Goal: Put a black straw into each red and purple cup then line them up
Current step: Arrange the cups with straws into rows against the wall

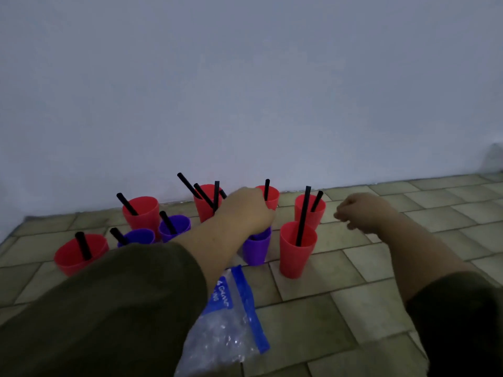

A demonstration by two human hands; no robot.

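Nearly every cup has a straw now, so I'm on the last one, I think. My left hand (246,210) sits closed right over the near purple cup (256,247), though I can't tell if it's gripping a straw. My right hand (363,212) hovers loosely curled and empty, near the far-right red cup (310,209). Lining up comes next.

Matt plastic on dull tile

Red cups (298,248) and purple cups (256,247) are seen as smooth matt plastic, the bag (223,330) as crinkled glossy film, the floor (340,273) as worn matt tile.
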